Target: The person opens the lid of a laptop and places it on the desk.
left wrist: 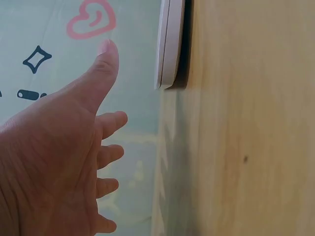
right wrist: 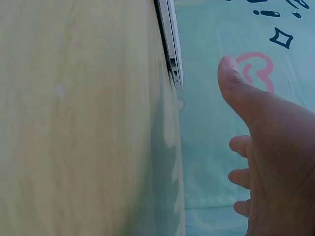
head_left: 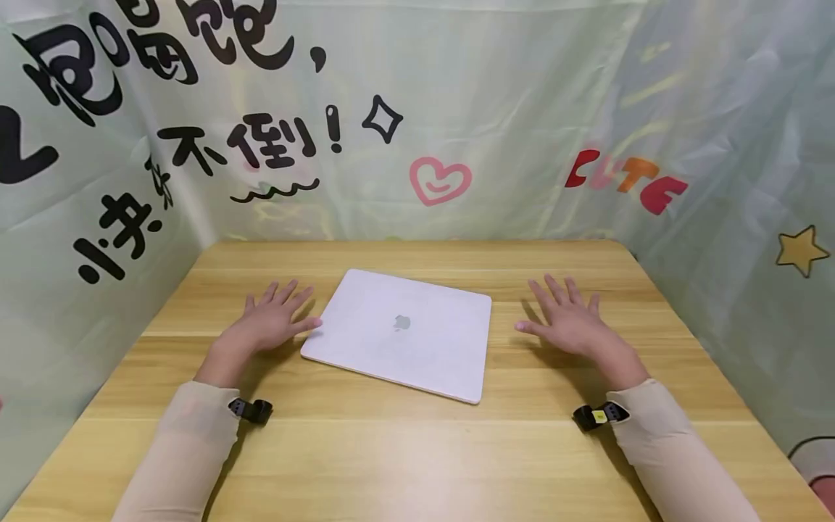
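Bare L grip & R grip were splayed, empty; closed silver rectangular laptop mostly cut off in wrist cams.

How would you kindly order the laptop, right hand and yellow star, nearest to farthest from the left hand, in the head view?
1. Laptop, just right of the left hand.
2. Right hand, past the laptop's right edge.
3. Yellow star, on the right-side cloth.

The head view looks down; wrist views share the laptop.
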A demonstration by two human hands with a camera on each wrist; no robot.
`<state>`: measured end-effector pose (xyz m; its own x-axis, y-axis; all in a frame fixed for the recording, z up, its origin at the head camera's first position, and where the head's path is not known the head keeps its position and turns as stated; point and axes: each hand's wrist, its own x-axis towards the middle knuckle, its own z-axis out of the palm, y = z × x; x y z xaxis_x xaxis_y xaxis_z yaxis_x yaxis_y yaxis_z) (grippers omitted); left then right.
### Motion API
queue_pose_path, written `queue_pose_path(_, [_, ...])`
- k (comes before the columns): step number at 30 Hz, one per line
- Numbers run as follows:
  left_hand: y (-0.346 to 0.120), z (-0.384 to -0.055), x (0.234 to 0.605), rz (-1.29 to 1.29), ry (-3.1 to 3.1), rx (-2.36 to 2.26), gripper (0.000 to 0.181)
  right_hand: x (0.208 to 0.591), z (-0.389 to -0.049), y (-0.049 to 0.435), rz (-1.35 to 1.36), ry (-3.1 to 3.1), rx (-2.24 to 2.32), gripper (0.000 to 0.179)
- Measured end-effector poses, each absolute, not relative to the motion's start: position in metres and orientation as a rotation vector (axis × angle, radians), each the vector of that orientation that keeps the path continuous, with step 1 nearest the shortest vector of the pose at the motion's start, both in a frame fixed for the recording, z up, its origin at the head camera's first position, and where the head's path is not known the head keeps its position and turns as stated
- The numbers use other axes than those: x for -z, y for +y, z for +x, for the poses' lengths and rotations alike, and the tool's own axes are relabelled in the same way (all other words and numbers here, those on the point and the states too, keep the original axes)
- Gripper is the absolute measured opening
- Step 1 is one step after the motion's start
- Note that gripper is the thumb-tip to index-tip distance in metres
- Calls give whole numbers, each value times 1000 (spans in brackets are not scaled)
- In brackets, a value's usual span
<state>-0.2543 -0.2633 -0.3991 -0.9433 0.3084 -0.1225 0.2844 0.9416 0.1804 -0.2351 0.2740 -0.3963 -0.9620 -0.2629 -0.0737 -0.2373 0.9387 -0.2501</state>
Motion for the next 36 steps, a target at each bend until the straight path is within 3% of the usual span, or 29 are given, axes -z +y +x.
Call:
queue_pose_path(14, [-256,-261,394,640,2941,-400,91,392,-233,251,-664,2902,787,95])
queue_pose_path(36, [-238,-253,412,842,2826,-558,107,410,-219,220,-931,2747,855,101])
